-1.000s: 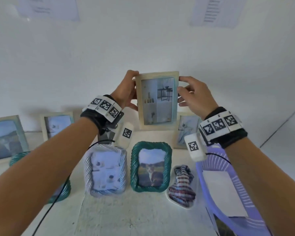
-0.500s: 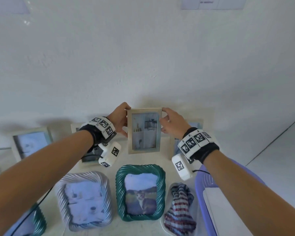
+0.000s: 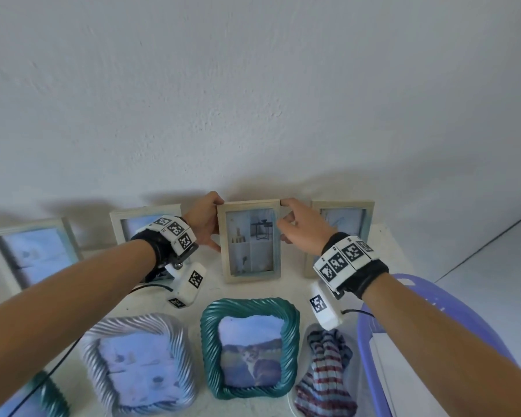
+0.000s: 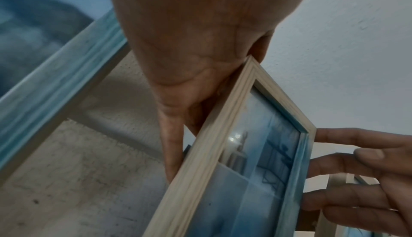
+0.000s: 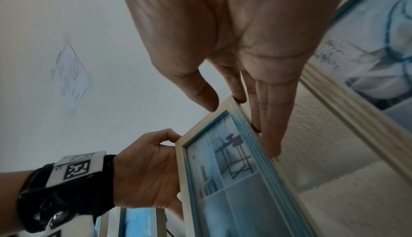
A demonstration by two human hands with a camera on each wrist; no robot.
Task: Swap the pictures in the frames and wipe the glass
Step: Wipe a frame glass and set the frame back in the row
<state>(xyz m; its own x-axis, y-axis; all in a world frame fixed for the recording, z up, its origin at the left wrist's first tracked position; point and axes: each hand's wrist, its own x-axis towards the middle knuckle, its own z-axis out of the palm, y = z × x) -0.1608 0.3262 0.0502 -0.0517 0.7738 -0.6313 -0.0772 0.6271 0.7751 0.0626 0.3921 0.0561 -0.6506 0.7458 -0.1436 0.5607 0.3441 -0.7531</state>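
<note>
- My left hand (image 3: 203,224) holds the left side of the wooden frame (image 3: 251,241).
- My right hand (image 3: 306,227) touches its right side with straight, loose fingers.

Pale wooden frame (image 3: 248,240) with interior photo, upright against wall

The left hand (image 4: 200,50) fills the top of the view, its thumb (image 4: 170,145) lying down the near edge of a pale wooden frame (image 4: 200,179) and fingers tucked behind it. The frame stands tilted, its glass (image 4: 252,179) showing a bluish picture with a dark table. The right hand (image 4: 361,179) touches the far edge with straight fingers. Another frame (image 4: 55,75) runs slantwise at left. Below lies the speckled bench (image 4: 78,188); behind, a white wall (image 4: 356,47).
</note>
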